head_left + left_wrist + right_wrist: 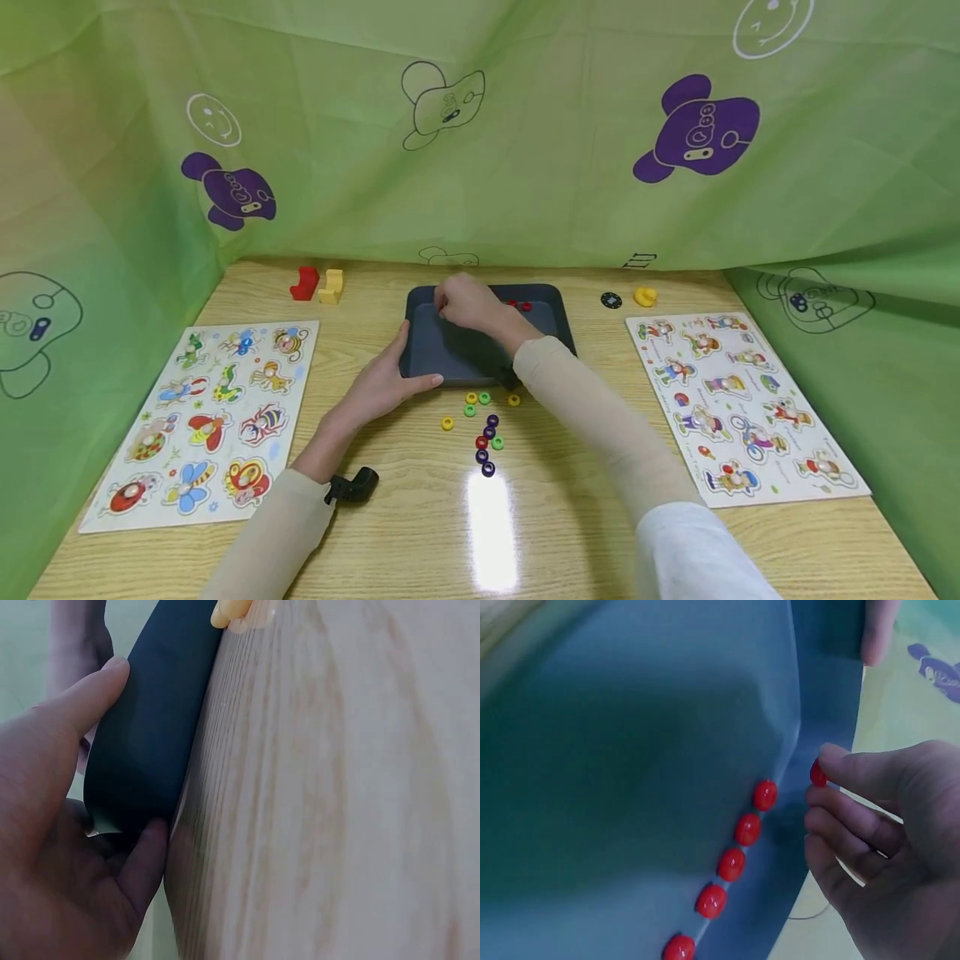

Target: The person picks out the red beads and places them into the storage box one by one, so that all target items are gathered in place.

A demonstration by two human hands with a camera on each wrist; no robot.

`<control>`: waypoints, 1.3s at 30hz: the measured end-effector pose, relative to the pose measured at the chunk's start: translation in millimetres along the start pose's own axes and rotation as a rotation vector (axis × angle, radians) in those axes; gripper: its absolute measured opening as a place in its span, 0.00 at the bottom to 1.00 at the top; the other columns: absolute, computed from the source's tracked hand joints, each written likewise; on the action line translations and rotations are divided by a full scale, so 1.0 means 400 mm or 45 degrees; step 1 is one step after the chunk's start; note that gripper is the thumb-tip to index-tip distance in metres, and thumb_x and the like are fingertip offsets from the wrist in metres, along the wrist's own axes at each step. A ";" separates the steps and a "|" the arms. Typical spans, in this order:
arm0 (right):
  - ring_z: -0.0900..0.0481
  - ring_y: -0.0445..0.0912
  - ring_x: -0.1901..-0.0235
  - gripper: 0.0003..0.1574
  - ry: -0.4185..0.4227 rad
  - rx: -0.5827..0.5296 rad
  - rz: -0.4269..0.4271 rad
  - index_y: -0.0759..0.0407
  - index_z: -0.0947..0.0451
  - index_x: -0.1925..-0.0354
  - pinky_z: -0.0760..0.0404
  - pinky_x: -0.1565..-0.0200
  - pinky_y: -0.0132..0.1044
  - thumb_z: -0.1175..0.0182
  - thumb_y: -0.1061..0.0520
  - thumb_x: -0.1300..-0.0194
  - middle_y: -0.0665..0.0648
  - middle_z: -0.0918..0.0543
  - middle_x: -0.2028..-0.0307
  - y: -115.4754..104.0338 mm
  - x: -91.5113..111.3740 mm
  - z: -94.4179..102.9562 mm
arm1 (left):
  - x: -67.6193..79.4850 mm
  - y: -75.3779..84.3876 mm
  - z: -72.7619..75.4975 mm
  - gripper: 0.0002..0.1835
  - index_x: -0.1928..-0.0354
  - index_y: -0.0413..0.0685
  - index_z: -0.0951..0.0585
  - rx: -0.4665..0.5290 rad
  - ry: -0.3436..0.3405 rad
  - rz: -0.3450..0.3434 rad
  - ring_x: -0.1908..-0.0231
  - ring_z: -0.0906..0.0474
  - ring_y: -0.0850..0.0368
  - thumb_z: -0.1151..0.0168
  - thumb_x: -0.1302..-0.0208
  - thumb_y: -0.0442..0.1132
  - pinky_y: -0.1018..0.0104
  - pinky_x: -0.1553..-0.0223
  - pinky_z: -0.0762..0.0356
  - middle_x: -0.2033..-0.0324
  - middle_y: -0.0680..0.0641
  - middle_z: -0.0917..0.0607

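A dark blue-grey tray (435,354) lies on the table. My left hand (378,385) grips its near left corner, thumb along the front wall and fingers at the side. Over the tray's far left part, my right hand (468,302) pinches a small red ring (818,773) between thumb and index finger. Several red rings (748,829) line the tray's far edge in the right wrist view; in the head view the right hand and forearm hide part of that row. Before the tray lie loose yellow, green and purple rings (482,456) and one red ring (482,442).
Picture puzzle boards stand flat on the left (281,408) and right (731,400). Behind are a red block (304,283), a yellow block (332,287), a black chip (611,300) and a yellow duck (645,297). Green cloth (525,167) encloses the back and sides.
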State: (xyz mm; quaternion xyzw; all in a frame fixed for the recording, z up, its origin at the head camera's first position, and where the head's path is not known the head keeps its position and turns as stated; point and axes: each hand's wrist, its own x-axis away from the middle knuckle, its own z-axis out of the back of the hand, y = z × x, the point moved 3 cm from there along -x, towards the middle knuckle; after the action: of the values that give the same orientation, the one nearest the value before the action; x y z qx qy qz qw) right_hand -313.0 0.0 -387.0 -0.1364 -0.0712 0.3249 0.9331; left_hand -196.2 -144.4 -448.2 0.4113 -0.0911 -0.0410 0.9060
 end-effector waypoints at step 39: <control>0.23 0.36 0.64 0.10 0.023 -0.097 0.209 0.51 0.17 0.58 0.23 0.62 0.29 0.39 0.56 0.40 0.46 0.18 0.61 -0.031 0.220 0.015 | 0.005 0.012 0.001 0.60 0.28 0.65 0.67 -0.012 -0.022 0.037 0.29 0.51 0.45 0.38 0.54 0.69 0.42 0.36 0.42 0.27 0.49 0.54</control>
State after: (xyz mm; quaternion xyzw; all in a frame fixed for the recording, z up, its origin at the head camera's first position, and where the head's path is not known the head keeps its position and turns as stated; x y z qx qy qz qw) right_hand -238.5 46.9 -373.5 -0.1803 -0.0637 0.3961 0.8981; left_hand -194.4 -141.6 -444.1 0.4054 -0.1047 -0.0317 0.9076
